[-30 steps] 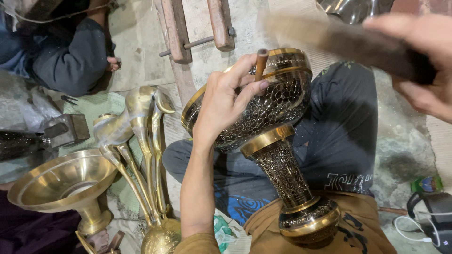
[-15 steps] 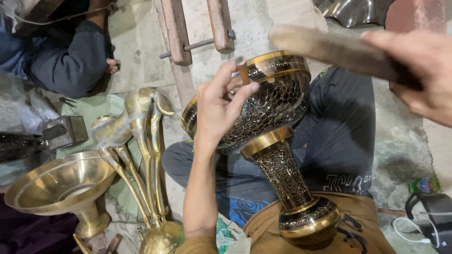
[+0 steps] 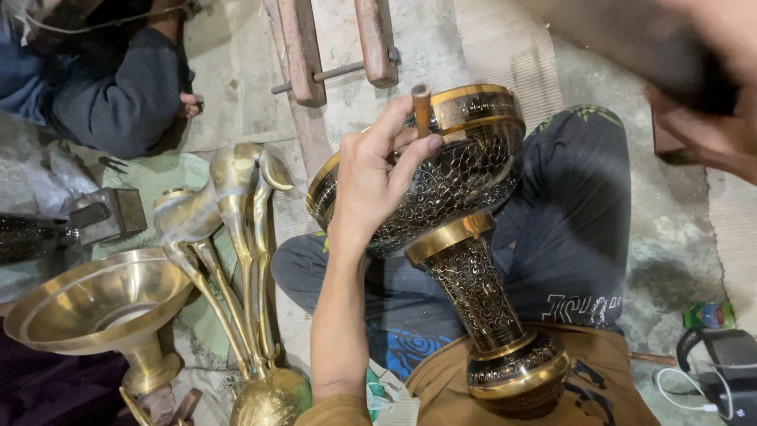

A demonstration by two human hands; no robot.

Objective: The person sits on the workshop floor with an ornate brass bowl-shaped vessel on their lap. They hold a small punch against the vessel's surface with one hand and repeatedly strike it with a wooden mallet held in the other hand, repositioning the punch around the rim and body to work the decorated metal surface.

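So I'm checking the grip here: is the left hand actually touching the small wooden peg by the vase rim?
Touching. The head view shows the left hand pinching the wooden peg between fingers and thumb, just above the engraved brass vase.

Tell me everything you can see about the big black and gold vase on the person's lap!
The vase looks like metal, dark with fine gold patterning and plain gold bands at its rim, neck and foot. It has a wide bowl, a narrow stem and a rounded base. It lies tilted across the lap, base toward the person. The left hand rests on the bowl, pinching a small brown rod against it near the rim.
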